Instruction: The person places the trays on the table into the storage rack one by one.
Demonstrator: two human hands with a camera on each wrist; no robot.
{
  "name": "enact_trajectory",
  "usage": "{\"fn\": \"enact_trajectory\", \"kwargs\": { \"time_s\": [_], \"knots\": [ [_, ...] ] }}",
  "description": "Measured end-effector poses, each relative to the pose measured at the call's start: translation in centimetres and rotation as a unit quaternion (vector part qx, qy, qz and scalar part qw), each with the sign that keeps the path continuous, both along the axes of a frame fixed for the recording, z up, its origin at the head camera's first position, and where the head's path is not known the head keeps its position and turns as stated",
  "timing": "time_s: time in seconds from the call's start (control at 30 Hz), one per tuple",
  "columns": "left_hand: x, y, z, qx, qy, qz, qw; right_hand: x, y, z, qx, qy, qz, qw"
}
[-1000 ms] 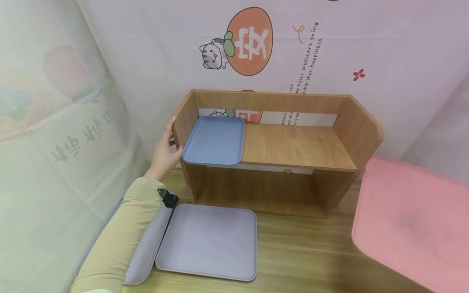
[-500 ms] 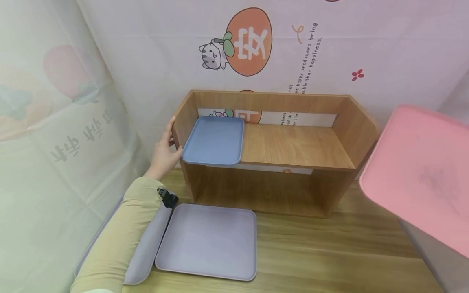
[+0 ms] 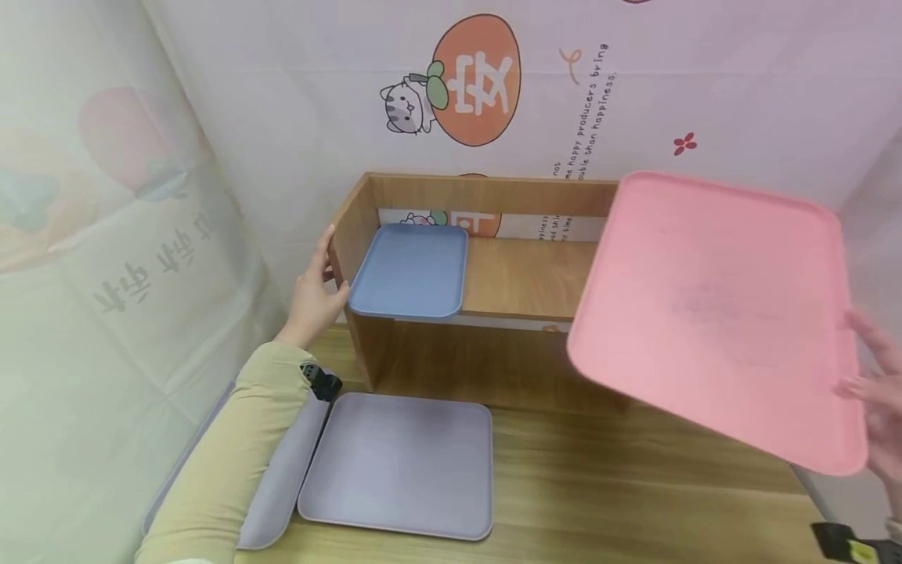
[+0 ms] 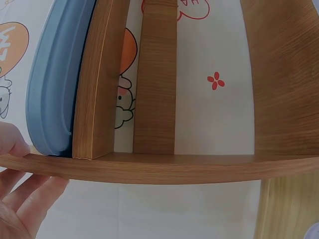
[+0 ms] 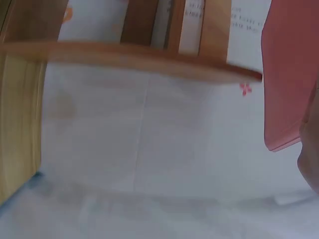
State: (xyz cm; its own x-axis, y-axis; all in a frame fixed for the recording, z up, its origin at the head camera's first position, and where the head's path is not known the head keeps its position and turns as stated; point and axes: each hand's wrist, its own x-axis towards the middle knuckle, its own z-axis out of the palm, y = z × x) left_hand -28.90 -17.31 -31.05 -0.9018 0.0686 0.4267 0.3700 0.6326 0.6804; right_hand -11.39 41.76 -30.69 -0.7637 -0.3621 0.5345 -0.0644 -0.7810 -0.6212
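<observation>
My left hand point(image 3: 313, 301) grips the left side panel of a two-tier wooden shelf point(image 3: 493, 356), thumb on the inner side and fingers outside, as the left wrist view also shows. On the upper tier's left half lies a blue tray point(image 3: 412, 270), its edge close to my thumb point(image 4: 12, 139). At the right, my right hand point(image 3: 881, 392) pinches the right edge of a pink tray point(image 3: 712, 313). That tray is held tilted in the air and overlaps the shelf's right part in the head view. In the right wrist view the pink tray point(image 5: 286, 79) appears beside the shelf panel.
A lilac tray point(image 3: 398, 466) lies on the wooden table point(image 3: 599, 501) in front of the shelf. Another lilac tray point(image 3: 282, 470) is beside it, partly hidden under my left sleeve. Printed cloth point(image 3: 282, 94) hangs behind and to the left.
The pink tray has risen, then swung left from the right edge over to the shelf's right part, bringing my right hand into view. My left hand has stayed on the side panel.
</observation>
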Motion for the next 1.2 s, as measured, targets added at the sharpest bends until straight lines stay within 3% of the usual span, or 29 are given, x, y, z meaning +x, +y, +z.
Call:
{"fn": "enact_trajectory", "kwargs": {
  "time_s": [0.07,0.13,0.37,0.63,0.8,1.2],
  "knots": [
    [0.1,0.0,0.0,0.0,0.002,0.0,1.0,-0.1,-1.0,0.1,0.002,0.006,0.01,1.0],
    [0.1,0.0,0.1,0.0,0.004,-0.001,1.0,-0.3,-2.9,0.1,-0.013,0.021,0.054,0.998],
    [-0.1,-0.2,-0.1,0.007,0.013,-0.005,0.9999,-1.8,-6.7,-0.5,0.023,0.015,0.119,0.992],
    [-0.2,-0.2,0.0,0.002,0.015,-0.004,0.9999,-3.0,-7.9,-3.5,0.058,-0.002,0.111,0.992],
    [-0.1,-0.2,0.0,0.001,0.013,0.0,0.9999,-3.4,-8.0,-5.0,0.044,-0.019,0.123,0.991],
    [0.1,-0.4,-0.1,-0.002,0.012,0.004,0.9999,-3.8,-8.5,-5.9,0.019,-0.074,0.126,0.989]
  ]
}}
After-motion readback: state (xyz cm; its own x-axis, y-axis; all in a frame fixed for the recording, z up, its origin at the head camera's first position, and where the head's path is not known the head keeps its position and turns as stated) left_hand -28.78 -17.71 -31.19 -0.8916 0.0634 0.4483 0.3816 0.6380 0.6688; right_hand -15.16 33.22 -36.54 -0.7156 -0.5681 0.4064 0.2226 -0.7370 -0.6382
